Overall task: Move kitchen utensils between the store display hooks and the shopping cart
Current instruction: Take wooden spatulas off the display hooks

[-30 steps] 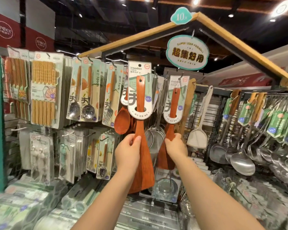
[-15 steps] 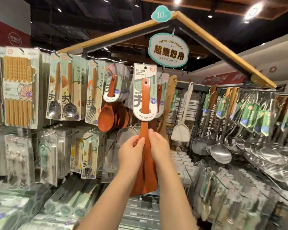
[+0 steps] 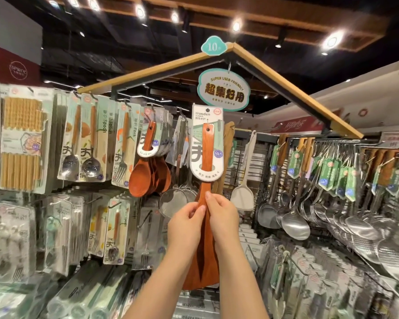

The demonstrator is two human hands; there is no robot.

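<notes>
Filling the whole background is the display rack (image 3: 293, 93) with a wooden roof-shaped frame. Packed spoons and forks (image 3: 88, 143) hang on its left side and a long row of steel ladles (image 3: 295, 224) hangs on its right side. A bunch of brown wooden spoons (image 3: 143, 180) hangs left of the centre.

In front of the rack, at the centre, is the wooden spatula (image 3: 207, 153). Its long axis is almost vertical, the handle end with a small hole pointing up and the wide blade pointing down between the two forearms. A dark slit runs along the blade, so a second blade may lie behind it; I cannot tell.

The left hand (image 3: 186, 226) and the right hand (image 3: 225, 217) meet at the neck of the spatula. Both have curled fingers and pinch the wood from either side, with the thumbs on the front.

A white paper card (image 3: 206, 174) printed "Wooden" wraps the handle above the hands.
</notes>
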